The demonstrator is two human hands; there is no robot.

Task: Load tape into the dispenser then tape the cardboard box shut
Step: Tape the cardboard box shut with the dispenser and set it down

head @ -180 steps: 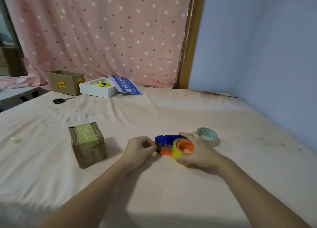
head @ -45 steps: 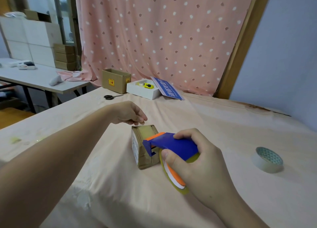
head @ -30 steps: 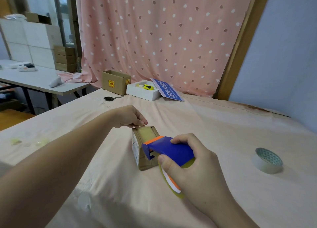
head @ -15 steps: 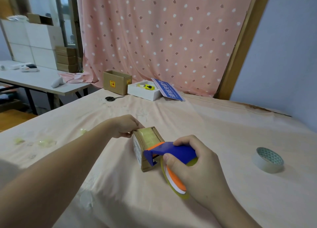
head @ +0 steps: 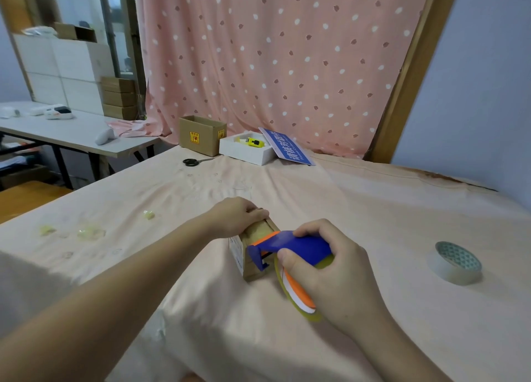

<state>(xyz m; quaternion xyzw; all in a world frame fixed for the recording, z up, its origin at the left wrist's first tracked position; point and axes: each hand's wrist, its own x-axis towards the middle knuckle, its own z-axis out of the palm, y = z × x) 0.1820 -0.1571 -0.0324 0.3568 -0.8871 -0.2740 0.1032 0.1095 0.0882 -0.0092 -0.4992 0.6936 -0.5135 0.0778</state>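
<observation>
Peach cloth covers the table (head: 373, 215). On it the right hand (head: 330, 278) grips the blue tape dispenser (head: 290, 246), its front pressed on the small cardboard box (head: 253, 238); the left hand (head: 232, 215) grasps the box's far end. A spare tape roll (head: 455, 262) lies well apart.

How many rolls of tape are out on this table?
2: a yellow roll loaded in the blue dispenser in the right hand, and a white roll lying loose at the right.
</observation>
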